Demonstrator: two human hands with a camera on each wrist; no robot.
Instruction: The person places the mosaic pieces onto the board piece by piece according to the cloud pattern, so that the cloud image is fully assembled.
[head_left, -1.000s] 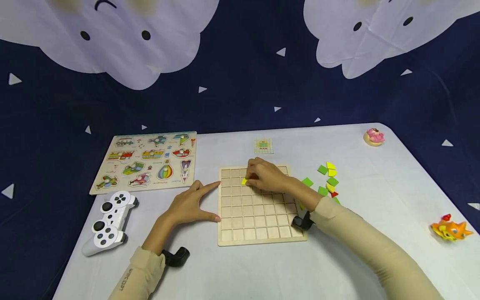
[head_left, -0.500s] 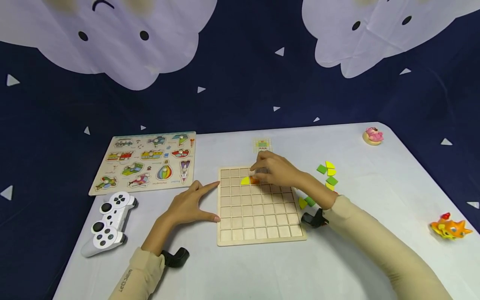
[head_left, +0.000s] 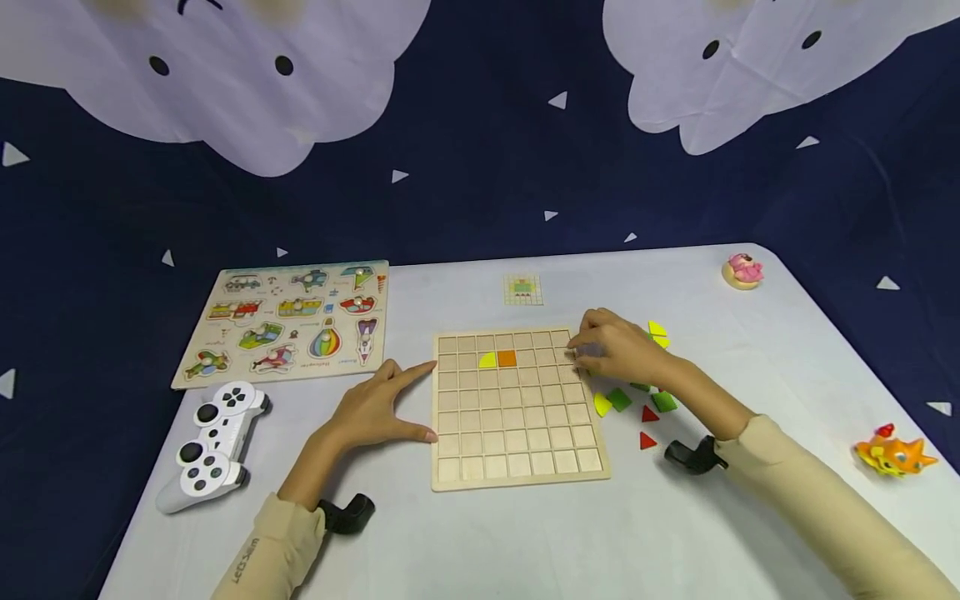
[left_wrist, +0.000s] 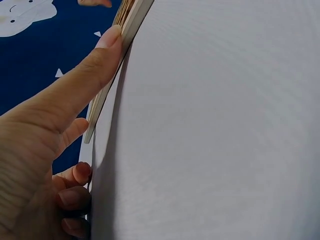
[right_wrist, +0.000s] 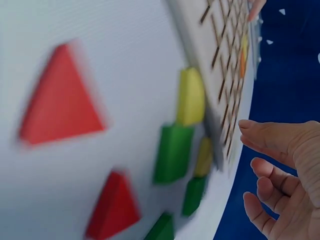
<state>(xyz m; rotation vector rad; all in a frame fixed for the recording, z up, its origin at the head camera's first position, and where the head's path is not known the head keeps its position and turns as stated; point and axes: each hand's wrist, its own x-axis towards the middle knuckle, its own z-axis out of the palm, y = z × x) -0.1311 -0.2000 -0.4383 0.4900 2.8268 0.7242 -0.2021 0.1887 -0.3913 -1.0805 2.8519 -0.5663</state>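
Observation:
A wooden grid board (head_left: 517, 450) lies in the middle of the white table. A yellow quarter-round piece (head_left: 487, 360) and an orange square piece (head_left: 507, 358) sit side by side in its second row. My left hand (head_left: 378, 406) rests flat on the table, index finger and thumb (left_wrist: 100, 55) touching the board's left edge (left_wrist: 131, 20). My right hand (head_left: 618, 348) hovers over the board's right edge, fingers loosely bent and holding nothing. Under and beside it lie loose green (head_left: 663, 401), yellow (head_left: 602, 405) and red (head_left: 649, 413) pieces, blurred in the right wrist view (right_wrist: 60, 100).
A small pattern card (head_left: 522, 289) lies beyond the board. A vehicle peg puzzle (head_left: 288, 319) and a white game controller (head_left: 206, 442) are at the left. A pink toy (head_left: 742, 271) sits at the far right corner, an orange toy (head_left: 894, 454) at the right edge.
My right hand left the yellow and orange pieces in the board's second row and moved right, to the loose pieces. My left hand stayed at the board's edge.

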